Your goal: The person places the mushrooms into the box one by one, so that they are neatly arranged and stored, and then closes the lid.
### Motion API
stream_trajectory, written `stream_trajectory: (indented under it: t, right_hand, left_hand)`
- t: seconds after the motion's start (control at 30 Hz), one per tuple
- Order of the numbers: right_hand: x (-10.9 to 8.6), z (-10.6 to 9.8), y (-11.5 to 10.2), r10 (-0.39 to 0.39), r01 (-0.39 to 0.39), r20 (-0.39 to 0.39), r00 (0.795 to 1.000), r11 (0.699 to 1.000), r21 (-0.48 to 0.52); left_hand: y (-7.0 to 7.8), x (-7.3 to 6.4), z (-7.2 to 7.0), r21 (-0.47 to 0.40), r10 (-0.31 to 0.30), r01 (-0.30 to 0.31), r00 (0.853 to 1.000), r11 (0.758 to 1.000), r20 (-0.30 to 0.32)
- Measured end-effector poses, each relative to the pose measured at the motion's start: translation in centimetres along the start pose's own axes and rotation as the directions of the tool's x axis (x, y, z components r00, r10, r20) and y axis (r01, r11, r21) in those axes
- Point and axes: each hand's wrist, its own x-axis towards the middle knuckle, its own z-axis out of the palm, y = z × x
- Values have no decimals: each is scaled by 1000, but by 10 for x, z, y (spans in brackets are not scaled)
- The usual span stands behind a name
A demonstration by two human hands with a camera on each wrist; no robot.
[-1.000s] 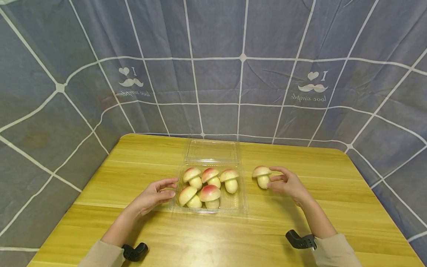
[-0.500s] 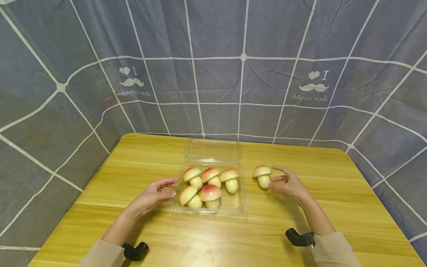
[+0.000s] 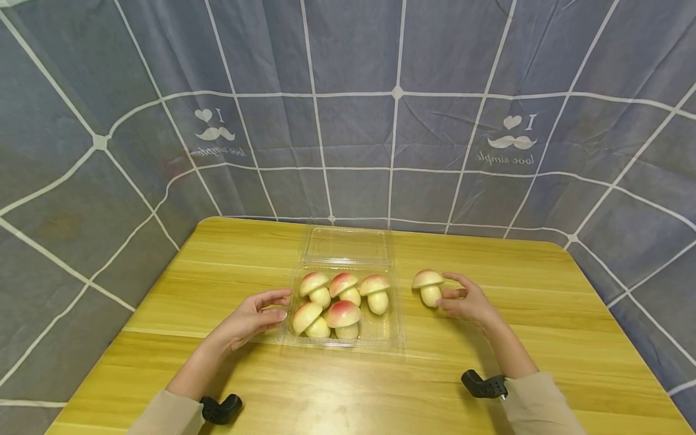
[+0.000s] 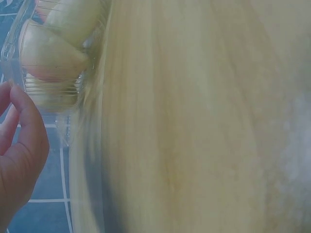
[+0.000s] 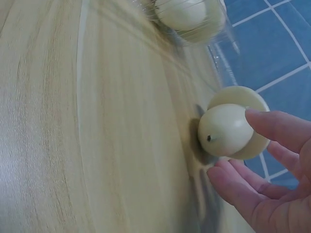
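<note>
A clear plastic clamshell box (image 3: 393,329) lies with its lid (image 3: 346,244) folded back. Inside sit several model mushrooms (image 3: 344,314) with pale stems and cream caps blushed red; its front right part holds none. My left hand (image 3: 251,317) is at the box's left side, fingers loosely bent, fingertips right at the rim. To the right of the box, another mushroom (image 3: 429,290) stands on the table. Beside it my right hand (image 3: 470,302) is spread loosely. In the right wrist view the thumb overlaps the mushroom's stem (image 5: 226,131), and the other fingers lie to its lower side.
The wooden table (image 3: 337,393) reaches back to a grey-blue curtain (image 3: 353,121) with white grid lines, which also hangs along both sides. A black strapped device sits on each wrist, such as the right wrist device (image 3: 484,385).
My right forearm and wrist have shifted slightly to the left, with the fingers still beside the lone mushroom. The left hand, box and mushrooms have stayed put.
</note>
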Motion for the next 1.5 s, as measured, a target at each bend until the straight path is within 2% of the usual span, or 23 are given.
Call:
stream_trajectory:
  t: [1.03, 1.5]
  right_hand:
    - [15, 12, 6, 65, -65, -53, 997, 998, 7]
    - [16, 14, 3, 60, -60, -49, 997, 998, 13]
  left_hand:
    - [-1, -2, 1, 9, 8, -8, 1000, 1000, -7]
    - [0, 0, 1, 11, 7, -7, 1000, 1000, -8]
